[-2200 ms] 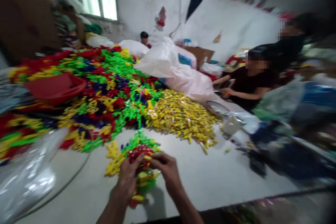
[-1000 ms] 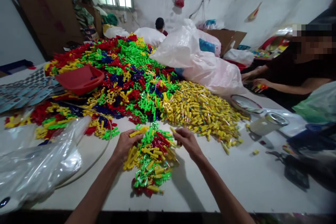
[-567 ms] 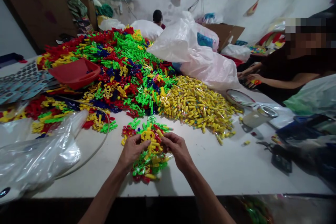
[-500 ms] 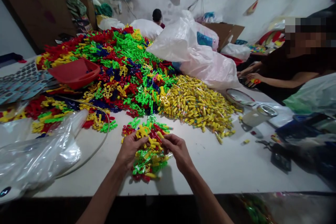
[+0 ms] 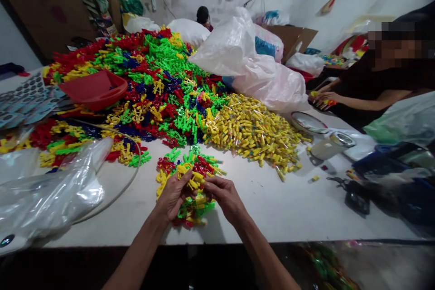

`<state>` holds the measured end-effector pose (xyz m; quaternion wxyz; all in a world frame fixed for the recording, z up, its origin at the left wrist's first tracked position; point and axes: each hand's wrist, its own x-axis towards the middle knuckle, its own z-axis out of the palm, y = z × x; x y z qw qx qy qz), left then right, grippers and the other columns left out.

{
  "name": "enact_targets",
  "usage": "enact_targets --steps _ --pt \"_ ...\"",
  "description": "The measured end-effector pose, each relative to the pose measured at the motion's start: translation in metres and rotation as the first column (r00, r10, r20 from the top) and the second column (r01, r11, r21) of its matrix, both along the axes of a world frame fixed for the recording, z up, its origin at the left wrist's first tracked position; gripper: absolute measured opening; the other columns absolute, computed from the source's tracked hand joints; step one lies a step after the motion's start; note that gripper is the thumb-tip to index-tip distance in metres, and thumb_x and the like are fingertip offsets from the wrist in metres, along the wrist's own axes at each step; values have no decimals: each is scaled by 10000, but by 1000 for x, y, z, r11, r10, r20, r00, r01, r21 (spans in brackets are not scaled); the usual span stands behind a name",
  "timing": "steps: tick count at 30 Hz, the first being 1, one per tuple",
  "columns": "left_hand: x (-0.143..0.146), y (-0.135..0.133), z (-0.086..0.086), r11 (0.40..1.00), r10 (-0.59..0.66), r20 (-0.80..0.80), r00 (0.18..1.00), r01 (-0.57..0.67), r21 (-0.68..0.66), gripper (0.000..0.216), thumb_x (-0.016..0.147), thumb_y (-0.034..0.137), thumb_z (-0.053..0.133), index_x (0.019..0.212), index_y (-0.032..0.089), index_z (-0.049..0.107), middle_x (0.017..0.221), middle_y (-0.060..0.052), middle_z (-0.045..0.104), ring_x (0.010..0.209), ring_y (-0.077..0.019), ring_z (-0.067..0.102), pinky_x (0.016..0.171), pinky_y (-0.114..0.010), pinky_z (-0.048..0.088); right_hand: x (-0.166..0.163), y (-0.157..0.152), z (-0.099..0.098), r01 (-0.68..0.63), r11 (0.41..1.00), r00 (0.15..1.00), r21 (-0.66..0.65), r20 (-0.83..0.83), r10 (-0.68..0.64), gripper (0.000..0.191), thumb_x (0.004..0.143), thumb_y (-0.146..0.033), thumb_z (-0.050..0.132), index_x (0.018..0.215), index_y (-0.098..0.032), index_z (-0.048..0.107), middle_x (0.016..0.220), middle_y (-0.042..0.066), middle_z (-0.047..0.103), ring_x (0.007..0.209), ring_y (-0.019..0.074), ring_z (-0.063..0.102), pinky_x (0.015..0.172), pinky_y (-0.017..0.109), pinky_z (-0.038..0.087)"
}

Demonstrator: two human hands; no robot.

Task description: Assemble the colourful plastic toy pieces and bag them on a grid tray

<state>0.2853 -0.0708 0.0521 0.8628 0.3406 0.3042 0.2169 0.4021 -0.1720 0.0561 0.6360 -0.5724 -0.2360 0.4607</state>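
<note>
My left hand [image 5: 175,194] is closed around a yellow plastic toy figure [image 5: 185,170], thumb on top. My right hand [image 5: 224,194] pinches a small yellow tube-shaped piece [image 5: 200,180] and holds it against the figure, or very near it; the exact contact is hidden by the fingers. Under and around both hands lies a small heap of red, green and yellow figures [image 5: 204,163] mixed with more yellow tubes. Beyond it rises a large pile of coloured figures [image 5: 163,61], with a pile of yellow tubes [image 5: 254,127] to its right.
A red scoop [image 5: 95,93] rests on the figure pile. Clear plastic bags [image 5: 78,190] lie at left, beside a thin curved hoop [image 5: 137,163]. A can [image 5: 333,146] and a black object [image 5: 356,197] stand at right. A co-worker [image 5: 380,81] handles small pieces; another person's head [image 5: 203,16] shows behind.
My right hand has moved left with the yellow tube, bringing it up to the figure in my left hand. The view has shifted slightly. The co-worker's hands have moved a little.
</note>
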Motion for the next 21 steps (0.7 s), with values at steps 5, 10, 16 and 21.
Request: enact_targets --steps 5,10,16,21 --pt "5 -9 1 992 91 25 996 -88 -88 368 575 384 777 746 137 564 617 27 591 503 -80 535 424 -188 449 -4 1 -6 42 999 993 5 -111 -41 226 594 -299 780 759 -159 718 611 0 631 497 89 508 509 230 381" --pt "7 -11 -1 977 164 35 986 -157 -141 355 538 328 805 703 131 561 608 43 583 476 -51 503 400 -158 413 -3 1 -8 87 996 983 -19 -159 -89 232 564 -274 798 744 -147 724 590 -3 626 469 76 496 478 216 385" --pt "8 -9 3 978 110 57 992 -98 -183 320 578 327 786 706 123 577 589 29 588 449 -56 496 394 -170 408 -3 0 -6 73 997 968 -33 -238 -79 263 534 -261 814 757 -147 734 643 19 665 486 76 514 492 215 420" --pt "8 -10 8 917 120 38 992 -97 -386 234 597 192 768 686 131 560 573 35 576 414 -54 479 357 -167 388 1 0 -6 0 1000 965 -9 -263 -2 251 514 -245 823 733 -157 737 635 14 670 467 68 515 474 201 413"
